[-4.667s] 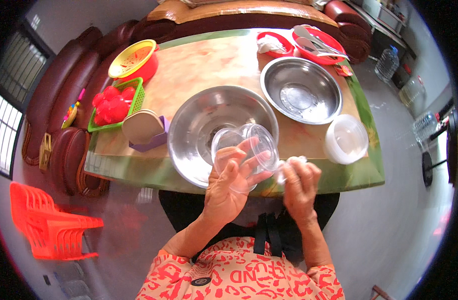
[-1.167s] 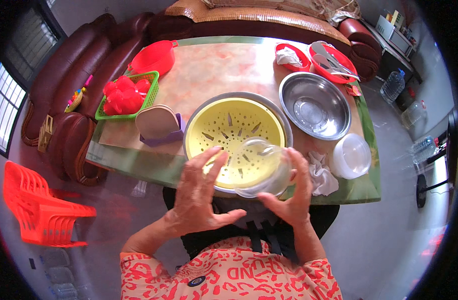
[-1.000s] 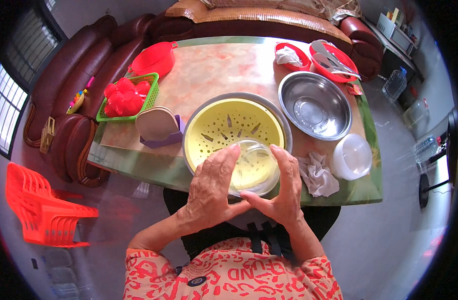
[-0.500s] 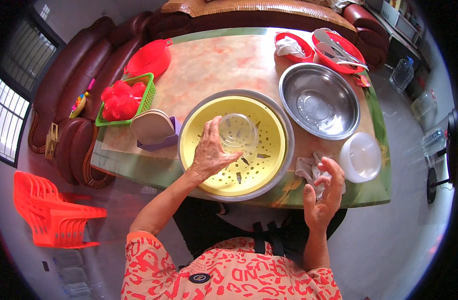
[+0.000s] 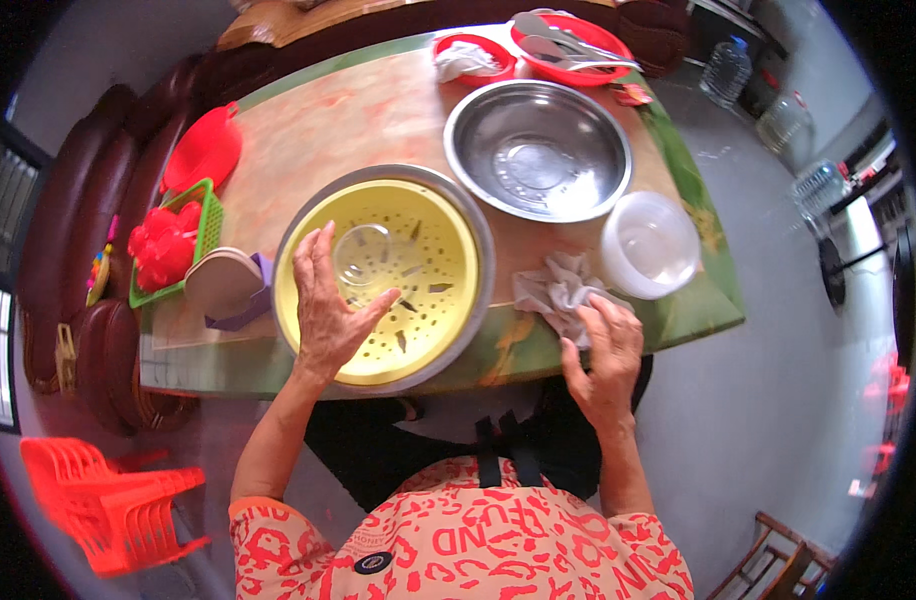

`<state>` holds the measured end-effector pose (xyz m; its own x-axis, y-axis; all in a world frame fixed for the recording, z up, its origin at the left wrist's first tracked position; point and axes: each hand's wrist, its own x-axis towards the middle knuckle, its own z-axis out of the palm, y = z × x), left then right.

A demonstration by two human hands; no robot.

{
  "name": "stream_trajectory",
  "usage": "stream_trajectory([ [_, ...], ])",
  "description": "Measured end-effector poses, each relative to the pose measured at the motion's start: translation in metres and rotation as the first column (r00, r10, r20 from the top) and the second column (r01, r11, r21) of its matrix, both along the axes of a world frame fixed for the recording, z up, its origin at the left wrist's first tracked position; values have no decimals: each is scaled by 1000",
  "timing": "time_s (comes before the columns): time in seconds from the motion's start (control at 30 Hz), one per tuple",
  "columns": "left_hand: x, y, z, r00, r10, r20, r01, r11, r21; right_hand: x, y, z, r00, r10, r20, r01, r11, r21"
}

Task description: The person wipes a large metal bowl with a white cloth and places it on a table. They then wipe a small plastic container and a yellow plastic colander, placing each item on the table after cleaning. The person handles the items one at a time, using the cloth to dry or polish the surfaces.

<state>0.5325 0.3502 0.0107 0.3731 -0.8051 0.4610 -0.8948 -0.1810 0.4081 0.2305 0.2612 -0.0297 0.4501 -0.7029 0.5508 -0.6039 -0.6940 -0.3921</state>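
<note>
Bowl (image 5: 364, 250) (clear) is in yellow colander (image 5: 443, 250), btwn spread thumb & fingers of L grip (image 5: 360, 262).

Can pass freely over far-middle table (image 5: 328, 125), between red basin (image 5: 206, 150) at far left and steel bowl (image 5: 538, 145) at right. Blocked near left by purple holder (image 5: 241, 312), just beside steel basin (image 5: 486, 260) around yellow colander (image 5: 440, 245). Tight between both steel rims. Above colander, open from right; obstructed leftward by left hand (image 5: 333, 310) and clear cup (image 5: 364, 256). Crowded near right: right hand (image 5: 605, 362), cloth (image 5: 556, 290), translucent tub (image 5: 668, 245).
</note>
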Motion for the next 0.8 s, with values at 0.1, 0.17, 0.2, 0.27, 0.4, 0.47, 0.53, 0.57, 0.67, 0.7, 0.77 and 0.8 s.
stream_trajectory([
  [0.1,-37,-9,14,981,-194,-15,193,978,-74,5,-5,-10,977,-81,-197,77,997,-27],
  [0.17,-71,-22,19,938,-347,-2,343,930,-129,6,-17,-33,969,-145,-198,141,989,-34],
  [0.2,-86,-28,18,914,-399,-78,388,913,-124,6,-22,-40,968,-152,-197,144,988,-56],
  [0.27,-109,-39,20,872,-466,-150,455,884,-105,8,-27,-49,981,-121,-153,112,991,-70],
  [0.4,-146,-75,17,820,-539,-195,519,842,-146,-3,-29,-50,997,-48,-65,46,998,-33],
  [0.47,-159,-94,17,808,-583,-85,569,810,-145,-10,-29,-45,998,-48,-31,47,998,-48],
  [0.53,-173,-115,13,782,-623,32,622,775,-108,-19,-30,-47,994,-105,-43,103,994,-42],
  [0.57,-179,-124,12,762,-631,145,645,760,-80,-24,-32,-48,990,-134,-49,132,991,-39],
  [0.67,-195,-142,-4,739,-630,239,641,767,42,-39,-41,-58,990,-135,48,140,983,-120],
  [0.7,-197,-146,-7,728,-627,275,637,768,65,-42,-44,-60,988,-135,79,145,979,-143],
  [0.77,-199,-148,-11,700,-679,224,667,733,138,-50,-46,-59,984,-153,93,165,977,-135],
  [0.8,-199,-148,-11,686,-701,197,679,713,173,-52,-47,-60,982,-163,95,174,978,-118],
])
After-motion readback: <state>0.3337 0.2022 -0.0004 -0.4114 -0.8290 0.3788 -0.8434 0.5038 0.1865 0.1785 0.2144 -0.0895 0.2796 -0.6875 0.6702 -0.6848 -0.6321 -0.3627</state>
